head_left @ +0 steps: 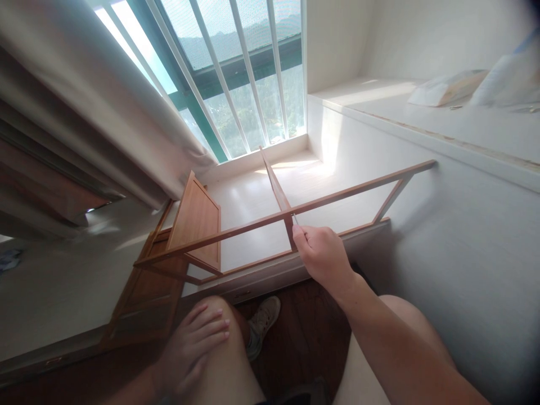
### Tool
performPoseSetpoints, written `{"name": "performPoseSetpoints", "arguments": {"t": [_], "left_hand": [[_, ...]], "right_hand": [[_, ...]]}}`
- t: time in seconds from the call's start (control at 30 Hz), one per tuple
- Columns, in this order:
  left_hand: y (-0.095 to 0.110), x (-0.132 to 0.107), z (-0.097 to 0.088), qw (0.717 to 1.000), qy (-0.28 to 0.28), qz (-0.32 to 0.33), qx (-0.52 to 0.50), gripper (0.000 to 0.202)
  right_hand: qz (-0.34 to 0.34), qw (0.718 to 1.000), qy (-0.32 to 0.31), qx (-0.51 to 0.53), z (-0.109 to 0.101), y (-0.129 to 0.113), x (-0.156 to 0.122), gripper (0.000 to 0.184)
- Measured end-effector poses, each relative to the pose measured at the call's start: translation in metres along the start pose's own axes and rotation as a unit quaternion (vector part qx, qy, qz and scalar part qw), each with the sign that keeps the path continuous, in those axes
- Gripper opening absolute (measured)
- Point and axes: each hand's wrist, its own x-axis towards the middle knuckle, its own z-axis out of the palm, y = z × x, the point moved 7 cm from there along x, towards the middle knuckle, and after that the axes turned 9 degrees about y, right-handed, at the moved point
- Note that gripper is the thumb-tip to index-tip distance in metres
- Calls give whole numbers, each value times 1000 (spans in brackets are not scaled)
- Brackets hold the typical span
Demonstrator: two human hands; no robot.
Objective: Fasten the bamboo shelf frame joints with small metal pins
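My right hand [318,250] is closed around a slim silver tool that looks like a hex key [294,219], most of it hidden by my fingers. Its tip meets the wooden frame [333,198] where the long top rail joins a middle divider [276,183]. The frame stands on a pale ledge, with a solid wooden panel [200,216] fitted at its left end. My left hand [200,337] rests flat on my knee, fingers stretched out and holding nothing.
Behind the frame is a barred window [236,73], with a long curtain [109,90] on the left. Plastic bags [451,87] lie on the white shelf [379,93] at right. Another wooden framed piece [147,298] stands at lower left. Below is dark flooring [299,320].
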Motion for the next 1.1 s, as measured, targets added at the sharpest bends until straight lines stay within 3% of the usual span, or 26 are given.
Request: {"name": "performPoseSetpoints", "arguments": {"t": [0.8, 1.1], "left_hand": [[-2, -5, 3, 1000, -5, 1, -2, 53], [-1, -2, 2, 1000, 2, -5, -12, 53]], "right_hand": [[4, 1000, -16, -2, 0, -3, -1, 45], [-16, 999, 11, -49, -5, -6, 1, 47]]}}
